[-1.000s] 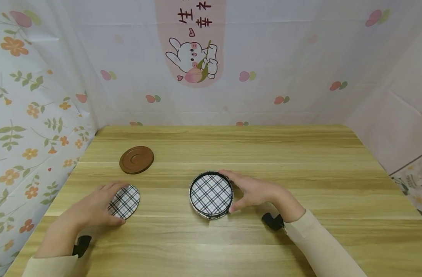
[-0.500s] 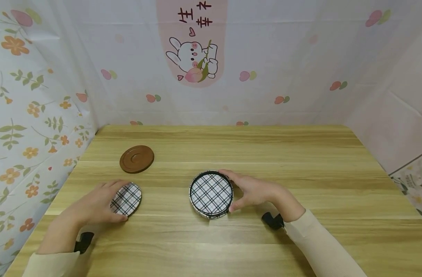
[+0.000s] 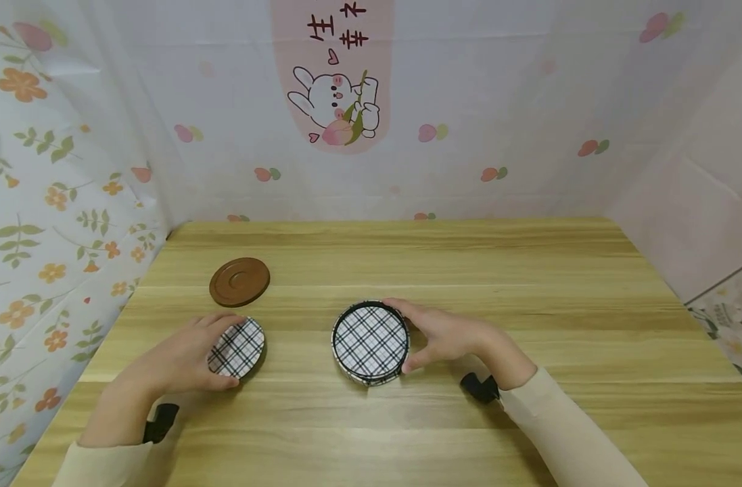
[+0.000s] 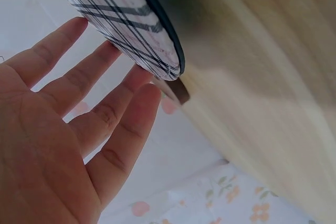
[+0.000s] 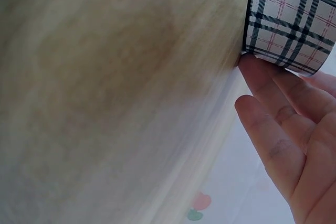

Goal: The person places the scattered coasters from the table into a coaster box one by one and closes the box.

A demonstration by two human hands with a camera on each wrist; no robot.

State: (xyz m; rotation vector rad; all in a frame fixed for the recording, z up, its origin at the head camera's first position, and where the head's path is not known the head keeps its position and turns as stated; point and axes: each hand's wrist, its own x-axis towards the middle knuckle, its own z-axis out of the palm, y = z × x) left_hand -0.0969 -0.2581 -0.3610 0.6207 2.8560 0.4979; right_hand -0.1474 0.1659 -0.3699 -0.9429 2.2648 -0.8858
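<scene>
Head view: left hand point(image 3: 184, 358) fingers hold the tilted plaid lid point(image 3: 237, 347); right hand point(image 3: 450, 338) fingers curl round the plaid box point(image 3: 371, 341).

The head camera looks forward and down over the wooden table point(image 3: 468, 270) from a moderate height, taking in both hands, while each wrist camera sits very close beside its own palm, tilted along the tabletop, sharing with it the plaid lid point(image 4: 131, 30) and plaid tin point(image 5: 291, 19).
</scene>
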